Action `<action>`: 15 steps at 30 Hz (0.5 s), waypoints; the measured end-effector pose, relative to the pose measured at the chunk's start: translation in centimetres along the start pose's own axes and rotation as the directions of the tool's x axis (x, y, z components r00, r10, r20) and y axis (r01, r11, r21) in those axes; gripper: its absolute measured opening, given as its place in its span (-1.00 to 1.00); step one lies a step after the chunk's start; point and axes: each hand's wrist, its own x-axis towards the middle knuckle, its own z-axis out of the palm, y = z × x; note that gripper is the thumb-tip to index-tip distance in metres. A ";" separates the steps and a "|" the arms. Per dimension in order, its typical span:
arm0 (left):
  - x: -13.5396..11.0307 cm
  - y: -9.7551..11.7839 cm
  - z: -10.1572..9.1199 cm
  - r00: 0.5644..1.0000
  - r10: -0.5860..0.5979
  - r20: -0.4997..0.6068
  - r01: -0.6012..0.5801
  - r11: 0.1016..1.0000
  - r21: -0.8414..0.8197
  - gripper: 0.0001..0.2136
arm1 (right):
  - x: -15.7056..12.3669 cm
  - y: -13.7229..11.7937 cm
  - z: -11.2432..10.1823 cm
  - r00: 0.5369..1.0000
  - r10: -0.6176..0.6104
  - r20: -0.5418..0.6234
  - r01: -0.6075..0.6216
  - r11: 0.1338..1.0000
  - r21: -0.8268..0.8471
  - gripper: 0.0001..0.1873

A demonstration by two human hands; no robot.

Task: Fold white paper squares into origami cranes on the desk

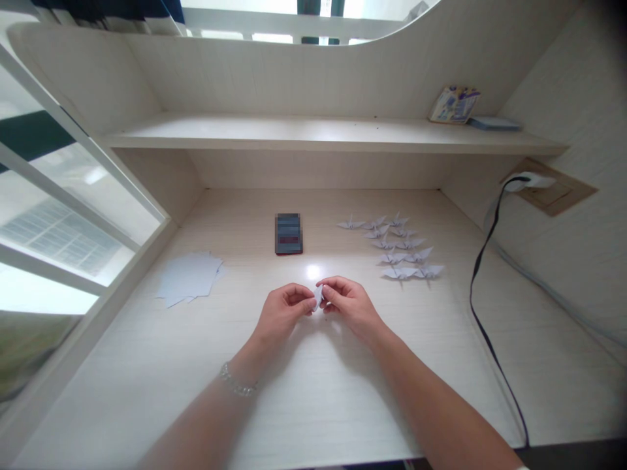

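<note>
My left hand (284,310) and my right hand (349,303) meet at the middle of the pale desk (313,391), both pinched on one small folded piece of white paper (318,297) held between the fingertips. Most of that paper is hidden by my fingers. A bracelet (236,384) sits on my left wrist. To the right, beyond my hands, several folded paper cranes (399,247) lie in rows on the desk. A loose stack of flat white sheets (190,277) lies to the left.
A dark phone (289,234) lies flat behind my hands. A black cable (482,287) runs from a wall socket (531,183) down across the desk's right side. On the shelf (313,134) above stand a colourful card (454,104) and a blue pad (494,123). A window borders the left.
</note>
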 end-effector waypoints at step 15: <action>-0.3 0.1 0.6 0.999 0.023 0.036 -0.028 0.989 0.144 -0.78 | -0.7 0.1 0.7 0.986 -0.162 0.025 0.160 0.920 -0.358 -0.81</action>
